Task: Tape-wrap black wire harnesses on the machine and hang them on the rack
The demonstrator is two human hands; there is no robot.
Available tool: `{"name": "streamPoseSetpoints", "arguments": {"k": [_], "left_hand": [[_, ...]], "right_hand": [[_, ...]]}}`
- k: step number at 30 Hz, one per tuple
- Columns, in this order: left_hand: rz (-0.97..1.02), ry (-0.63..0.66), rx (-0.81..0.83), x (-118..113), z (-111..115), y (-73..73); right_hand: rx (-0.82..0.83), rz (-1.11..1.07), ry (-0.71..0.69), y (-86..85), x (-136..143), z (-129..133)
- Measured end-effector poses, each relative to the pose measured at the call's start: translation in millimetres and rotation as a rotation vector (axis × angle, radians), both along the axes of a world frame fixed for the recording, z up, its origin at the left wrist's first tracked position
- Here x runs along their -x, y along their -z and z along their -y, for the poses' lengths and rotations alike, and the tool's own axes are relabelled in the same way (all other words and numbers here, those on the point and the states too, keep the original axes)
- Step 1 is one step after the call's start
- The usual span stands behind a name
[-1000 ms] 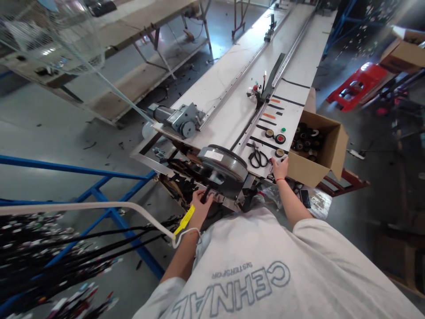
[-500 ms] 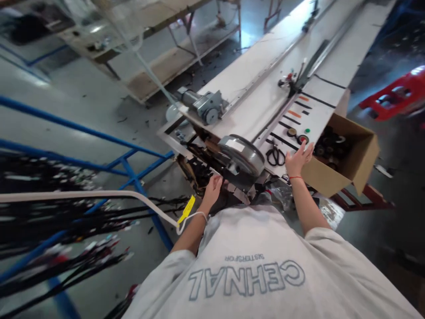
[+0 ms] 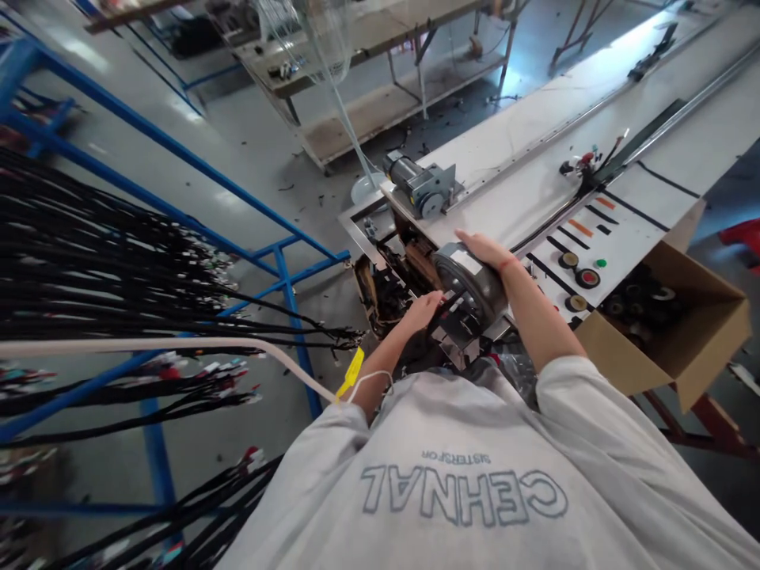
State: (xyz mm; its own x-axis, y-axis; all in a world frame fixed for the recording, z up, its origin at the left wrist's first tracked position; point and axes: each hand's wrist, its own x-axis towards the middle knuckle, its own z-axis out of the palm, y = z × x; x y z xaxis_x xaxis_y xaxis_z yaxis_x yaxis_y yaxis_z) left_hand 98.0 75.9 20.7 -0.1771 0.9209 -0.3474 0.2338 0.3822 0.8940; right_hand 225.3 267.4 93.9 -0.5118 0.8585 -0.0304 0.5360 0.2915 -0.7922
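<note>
My left hand (image 3: 424, 309) is closed, its fingertips pressed together at the near left side of a round grey metal wheel housing (image 3: 478, 281). A dark thing shows beside those fingertips, too unclear to name. My right hand (image 3: 482, 247) lies across the top of the housing, its fingers stretched out. A white label (image 3: 467, 260) is on the housing. Below it sits a dark metal bracket (image 3: 460, 340). Tape rolls (image 3: 587, 277) and a green round piece (image 3: 602, 263) lie on the white table (image 3: 546, 190), right of my right forearm.
An open cardboard box (image 3: 706, 332) with dark rolls stands at the right. A motor (image 3: 424, 186) sits beyond the housing. Blue racks (image 3: 285, 285) with black cable bundles (image 3: 107, 261) fill the left. A pale hose (image 3: 237, 343) runs to a yellow tag (image 3: 351, 372) at my left forearm.
My right hand has moved left from the tape rolls onto the housing. My left hand has come closer to the housing. The black scissors no longer show on the table. The view has shifted left.
</note>
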Motion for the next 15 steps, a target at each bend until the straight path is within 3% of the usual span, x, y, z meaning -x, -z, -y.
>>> {"name": "streamPoseSetpoints", "arguments": {"k": [2,5,7,9,12,15], "left_hand": [[-0.31,0.097,-0.005,-9,-7,-13.9],[-0.676,0.148,0.032,-9,-19,-36.8],[-0.774,0.136,0.038,4,-28,-53.0],[-0.803,0.089,0.007,23,-35,-67.1],[-0.752,0.112,-0.033,47,-40,-78.0],[-0.711,0.162,-0.006,56,-40,-77.2]], "right_hand": [[0.051,0.055,0.02,13.3,-35,18],[0.027,0.405,0.304,41.7,-92,45],[-0.005,0.634,0.479,57.7,-120,57],[0.08,0.675,0.528,64.9,-141,64],[0.358,0.337,0.399,55.1,-162,81],[0.615,-0.193,0.067,32.3,-158,119]]}}
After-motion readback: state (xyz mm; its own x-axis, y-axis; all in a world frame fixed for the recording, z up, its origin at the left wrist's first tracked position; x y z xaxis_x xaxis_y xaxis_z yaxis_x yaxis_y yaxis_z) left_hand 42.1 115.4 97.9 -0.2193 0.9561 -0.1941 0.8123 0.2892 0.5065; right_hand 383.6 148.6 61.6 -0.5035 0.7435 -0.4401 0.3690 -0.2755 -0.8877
